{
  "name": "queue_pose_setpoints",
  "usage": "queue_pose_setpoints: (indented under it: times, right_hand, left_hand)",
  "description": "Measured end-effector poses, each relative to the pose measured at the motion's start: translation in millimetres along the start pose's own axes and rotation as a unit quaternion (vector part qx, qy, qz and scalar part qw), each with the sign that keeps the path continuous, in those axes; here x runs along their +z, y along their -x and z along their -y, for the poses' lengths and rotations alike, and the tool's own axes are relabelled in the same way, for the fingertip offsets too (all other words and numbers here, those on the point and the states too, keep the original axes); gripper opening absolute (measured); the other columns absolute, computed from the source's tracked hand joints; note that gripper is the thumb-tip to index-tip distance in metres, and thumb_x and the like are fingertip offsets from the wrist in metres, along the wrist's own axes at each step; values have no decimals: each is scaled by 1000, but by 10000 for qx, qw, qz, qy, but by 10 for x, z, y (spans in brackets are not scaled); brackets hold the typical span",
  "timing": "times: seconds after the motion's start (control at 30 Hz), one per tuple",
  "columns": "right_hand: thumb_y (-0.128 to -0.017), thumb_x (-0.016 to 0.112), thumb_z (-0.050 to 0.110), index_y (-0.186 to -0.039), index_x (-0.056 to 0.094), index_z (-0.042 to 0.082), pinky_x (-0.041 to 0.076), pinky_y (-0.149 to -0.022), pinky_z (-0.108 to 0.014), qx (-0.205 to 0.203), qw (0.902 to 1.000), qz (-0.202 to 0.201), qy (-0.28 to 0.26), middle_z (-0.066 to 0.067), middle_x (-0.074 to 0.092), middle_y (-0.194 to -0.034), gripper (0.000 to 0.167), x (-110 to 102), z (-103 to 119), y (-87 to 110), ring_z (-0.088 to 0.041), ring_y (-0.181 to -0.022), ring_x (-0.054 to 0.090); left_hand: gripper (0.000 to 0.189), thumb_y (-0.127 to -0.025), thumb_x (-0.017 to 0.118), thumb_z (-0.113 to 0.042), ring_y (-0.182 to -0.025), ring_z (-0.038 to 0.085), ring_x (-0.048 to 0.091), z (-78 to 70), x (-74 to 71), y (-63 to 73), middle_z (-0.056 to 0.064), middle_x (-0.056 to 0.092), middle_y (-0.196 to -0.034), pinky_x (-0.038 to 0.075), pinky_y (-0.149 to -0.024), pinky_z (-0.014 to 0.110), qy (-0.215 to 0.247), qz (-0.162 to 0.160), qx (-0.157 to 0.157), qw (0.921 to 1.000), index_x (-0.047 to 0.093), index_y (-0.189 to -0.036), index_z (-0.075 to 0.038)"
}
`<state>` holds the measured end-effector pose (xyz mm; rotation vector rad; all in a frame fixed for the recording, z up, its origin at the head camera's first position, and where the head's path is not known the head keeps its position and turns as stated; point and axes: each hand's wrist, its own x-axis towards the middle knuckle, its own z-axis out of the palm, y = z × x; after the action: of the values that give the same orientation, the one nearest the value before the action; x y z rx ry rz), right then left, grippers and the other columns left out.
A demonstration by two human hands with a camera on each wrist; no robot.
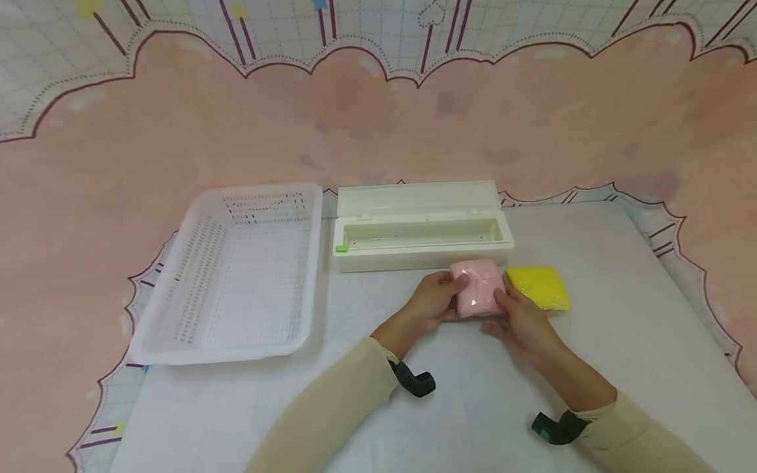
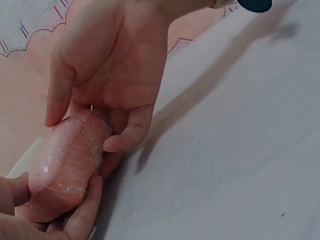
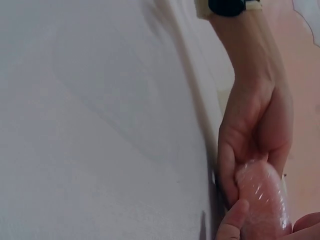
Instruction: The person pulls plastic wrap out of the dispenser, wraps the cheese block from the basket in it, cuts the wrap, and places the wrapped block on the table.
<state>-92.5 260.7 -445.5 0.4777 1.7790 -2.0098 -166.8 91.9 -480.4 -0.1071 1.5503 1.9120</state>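
Both hands hold a soft-looking pink block wrapped in clear film (image 1: 478, 288) above the white table, in front of the long box. The left hand (image 1: 430, 301) grips its left side, thumb on top and fingers underneath. On the other side the right hand (image 1: 526, 327) holds its right edge, the thumb on the face. In the left wrist view the glossy wrapped pink block (image 2: 70, 160) lies between the two hands' fingers. The right wrist view shows it too, cut off at the bottom edge. A flat yellow packet (image 1: 539, 288) lies just beyond the right hand, partly covered by it.
A white perforated basket (image 1: 313, 276) stands on the left of the table (image 1: 621, 295). At the back middle is a cream long box (image 1: 422, 257) with its lid (image 1: 416, 198) raised and a small green tab (image 1: 341, 249). Patterned cloth (image 1: 378, 131) spreads behind.
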Motion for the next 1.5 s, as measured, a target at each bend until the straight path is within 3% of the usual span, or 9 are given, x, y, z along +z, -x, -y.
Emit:
queue_pose_setpoints:
  times: [0.2, 0.27, 0.33, 0.47, 0.53, 1.0, 1.23, 1.37, 1.5]
  right_hand:
    - [-113, 29, 35, -165, -1, 20, 57, -94, -31, -52, 9994, -86, 334, -15, 27, -163, 62, 37, -34, 51, -22, -125, 49]
    - [-113, 29, 35, -165, -5, 23, 57, -93, -32, -59, 9989, -123, 449, -16, 28, -162, 63, 48, -33, 70, -21, -122, 54]
    - [-112, 29, 35, -164, -8, 24, 58, -93, -32, -59, 9981, -145, 604, -18, 33, -160, 65, 64, -34, 96, -22, -121, 58]
    - [-112, 30, 38, -164, -10, 25, 58, -92, -32, -42, 9955, -149, 937, -20, 38, -157, 66, 94, -39, 144, -25, -123, 61]
    - [-112, 30, 38, -164, -10, 26, 58, -91, -32, -38, 9946, -141, 1023, -20, 38, -157, 67, 96, -39, 159, -27, -125, 59]
    - [-111, 34, 35, -163, -13, 26, 57, -86, -34, -69, 9896, -171, 1429, -18, 48, -140, 70, 104, -57, 183, -27, -120, 56]
    - [-111, 35, 34, -164, -10, 24, 57, -86, -35, -139, 9894, -65, 1447, -17, 48, -139, 70, 103, -58, 186, -27, -119, 56]
    - [-111, 36, 36, -165, -7, 23, 58, -88, -35, -257, 9887, 48, 1475, -19, 38, -153, 70, 85, -15, 237, -32, -125, 55]
    - [-109, 37, 45, -165, -6, 24, 59, -89, -31, -316, 9839, -2, 1757, -17, 17, -168, 74, 36, 61, 348, -36, -132, 54]
  left_hand:
    - [39, -101, 66, -27, -78, 13, 65, 35, 47, -51, 5, 66, -92, 61, -66, 31, -592, -337, 246, 9974, 63, -128, 0]
    - [36, -100, 67, -29, -76, 12, 63, 39, 54, -56, 4, 66, -89, 57, -63, 26, -1247, -646, 489, 9889, 66, -119, 0]
    - [35, -99, 66, -34, -73, 11, 60, 30, 46, -49, 3, 67, -86, 52, -61, 23, -2236, -937, 797, 9669, 70, -110, -1]
    - [39, -98, 65, -46, -64, 11, 57, 4, 5, -5, 0, 65, -71, 44, -55, 23, -3847, -1244, 1319, 9050, 70, -87, -8]
    - [41, -98, 64, -48, -56, 10, 55, 0, -7, 11, -2, 60, -61, 41, -50, 24, -4128, -1238, 1456, 8906, 64, -78, -12]
    - [43, -99, 61, -54, -47, 11, 60, -6, 13, 29, -3, 59, -51, 38, -50, 27, -4621, -1000, 1100, 8743, 55, -77, -17]
    - [42, -99, 59, -54, -48, 10, 61, 8, -22, 37, -3, 60, -53, 39, -50, 27, -4563, -972, 1139, 8771, 56, -79, -18]
    - [39, -102, 56, -51, -50, 11, 61, 28, -93, 159, -3, 63, -57, 41, -52, 26, -4389, -936, 1162, 8861, 60, -88, -15]
    - [39, -103, 54, -50, -62, 11, 61, 48, -237, 439, -2, 69, -70, 46, -59, 26, -4507, -942, 1374, 8770, 65, -100, -12]
